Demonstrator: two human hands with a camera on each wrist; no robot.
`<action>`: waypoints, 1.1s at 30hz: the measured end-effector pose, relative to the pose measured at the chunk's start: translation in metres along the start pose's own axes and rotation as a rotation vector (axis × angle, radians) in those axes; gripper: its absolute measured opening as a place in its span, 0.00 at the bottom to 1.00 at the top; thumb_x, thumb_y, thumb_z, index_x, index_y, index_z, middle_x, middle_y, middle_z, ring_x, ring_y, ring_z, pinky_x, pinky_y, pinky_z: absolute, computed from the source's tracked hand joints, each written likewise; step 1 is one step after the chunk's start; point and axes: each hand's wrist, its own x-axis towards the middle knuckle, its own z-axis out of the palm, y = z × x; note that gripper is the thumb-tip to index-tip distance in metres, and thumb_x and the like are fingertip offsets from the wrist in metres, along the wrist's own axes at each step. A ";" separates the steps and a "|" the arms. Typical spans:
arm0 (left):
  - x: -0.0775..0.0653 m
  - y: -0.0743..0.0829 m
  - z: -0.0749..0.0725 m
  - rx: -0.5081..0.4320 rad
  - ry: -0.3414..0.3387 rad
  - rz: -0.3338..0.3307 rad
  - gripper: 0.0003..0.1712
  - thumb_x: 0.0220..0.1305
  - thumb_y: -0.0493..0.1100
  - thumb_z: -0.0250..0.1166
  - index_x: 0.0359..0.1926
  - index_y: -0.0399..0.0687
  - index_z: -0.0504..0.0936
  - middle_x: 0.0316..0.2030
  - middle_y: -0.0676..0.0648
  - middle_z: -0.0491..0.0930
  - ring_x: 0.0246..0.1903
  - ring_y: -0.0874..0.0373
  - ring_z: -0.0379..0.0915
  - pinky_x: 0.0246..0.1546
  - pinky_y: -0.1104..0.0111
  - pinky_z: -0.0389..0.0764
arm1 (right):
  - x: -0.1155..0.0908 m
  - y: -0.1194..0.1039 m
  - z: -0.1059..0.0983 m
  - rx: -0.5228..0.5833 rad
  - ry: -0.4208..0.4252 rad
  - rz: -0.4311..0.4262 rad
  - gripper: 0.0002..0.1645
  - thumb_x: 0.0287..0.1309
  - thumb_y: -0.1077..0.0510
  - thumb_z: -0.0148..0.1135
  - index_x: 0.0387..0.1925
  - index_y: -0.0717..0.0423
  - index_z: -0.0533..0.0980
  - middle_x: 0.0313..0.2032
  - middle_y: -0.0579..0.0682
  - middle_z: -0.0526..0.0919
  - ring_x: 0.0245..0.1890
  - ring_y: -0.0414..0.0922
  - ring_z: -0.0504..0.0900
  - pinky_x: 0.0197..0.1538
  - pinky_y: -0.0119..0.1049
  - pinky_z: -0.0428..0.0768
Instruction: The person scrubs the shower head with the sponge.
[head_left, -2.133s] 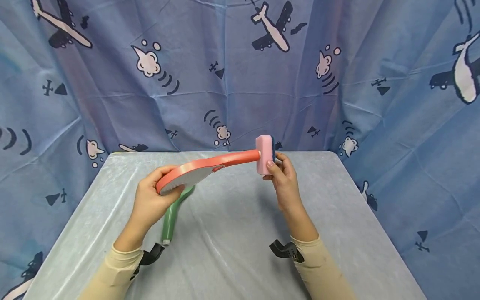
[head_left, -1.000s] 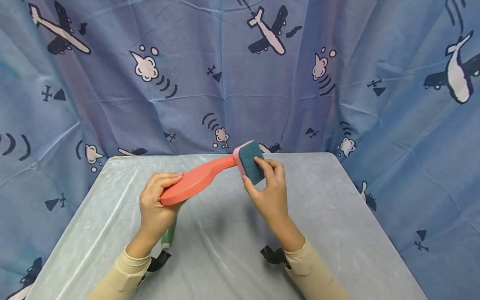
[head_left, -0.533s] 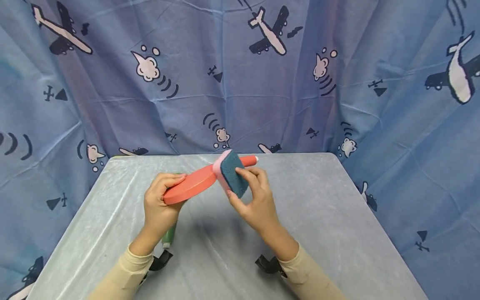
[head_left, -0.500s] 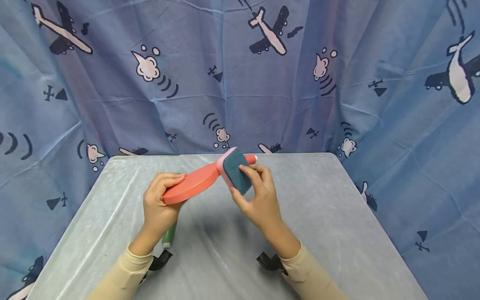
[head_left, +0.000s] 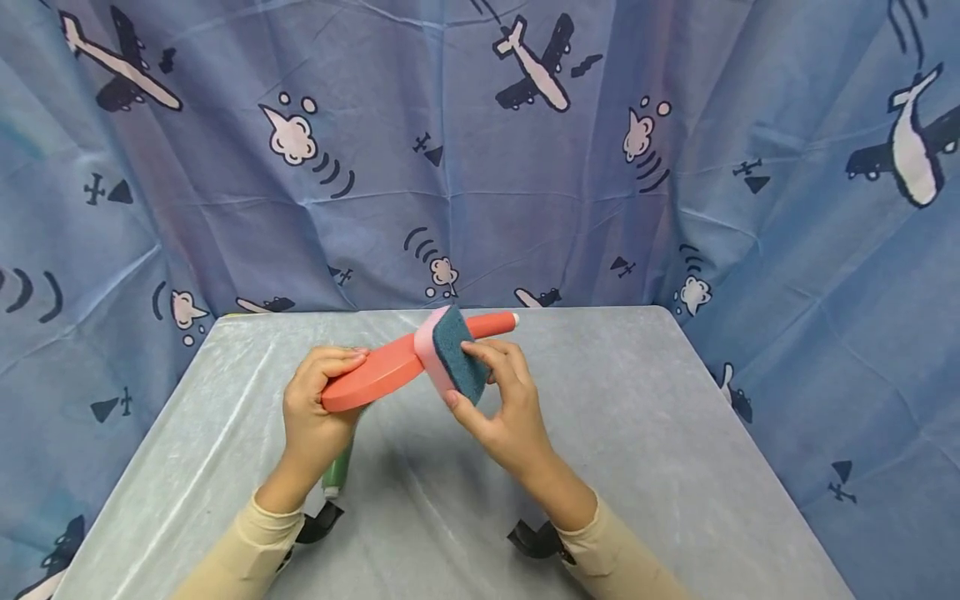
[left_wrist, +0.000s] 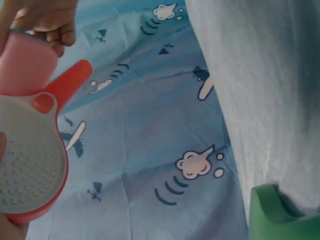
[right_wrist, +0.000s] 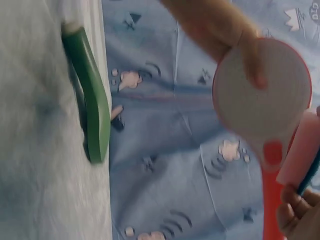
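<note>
My left hand (head_left: 318,417) grips the round head of a coral-red shower head (head_left: 375,373), held above the table with its handle pointing right. In the left wrist view, its pale nozzle face (left_wrist: 30,155) shows rows of small dots. My right hand (head_left: 513,417) pinches a sponge (head_left: 461,358) between thumb and fingers. The sponge is pink with a teal scouring side, and its pink side lies against the handle near the head. A green shower head (right_wrist: 95,105) lies on the table below my left hand, which partly hides it in the head view.
A pale grey cloth covers the table (head_left: 637,467). Behind it and along its sides hangs a blue curtain (head_left: 480,167) printed with airplanes and clouds. A black strap piece (head_left: 318,523) sticks out from each wrist.
The shower head has turned so its red back faces up. My right hand has moved the sponge from the handle's end leftward to near the head, and its teal side now shows.
</note>
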 end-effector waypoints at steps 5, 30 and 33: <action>0.004 0.001 -0.006 -0.036 0.047 -0.033 0.12 0.53 0.27 0.75 0.38 0.23 0.83 0.39 0.33 0.83 0.47 0.53 0.82 0.54 0.67 0.81 | 0.011 0.017 -0.015 -0.139 0.103 0.026 0.35 0.53 0.52 0.76 0.63 0.48 0.76 0.56 0.57 0.74 0.56 0.49 0.75 0.51 0.45 0.82; 0.002 -0.022 -0.019 -0.056 0.005 -0.015 0.16 0.61 0.38 0.74 0.40 0.28 0.81 0.43 0.32 0.81 0.51 0.54 0.78 0.55 0.67 0.79 | 0.032 0.046 -0.062 0.712 -0.039 0.565 0.20 0.73 0.56 0.53 0.63 0.50 0.66 0.52 0.52 0.75 0.41 0.43 0.78 0.42 0.32 0.79; 0.000 -0.032 -0.025 -0.066 -0.052 -0.056 0.23 0.61 0.44 0.76 0.44 0.27 0.78 0.47 0.32 0.78 0.53 0.54 0.76 0.54 0.69 0.78 | 0.032 0.046 -0.063 0.711 -0.041 0.553 0.21 0.72 0.56 0.54 0.63 0.48 0.67 0.52 0.52 0.74 0.42 0.43 0.78 0.42 0.33 0.79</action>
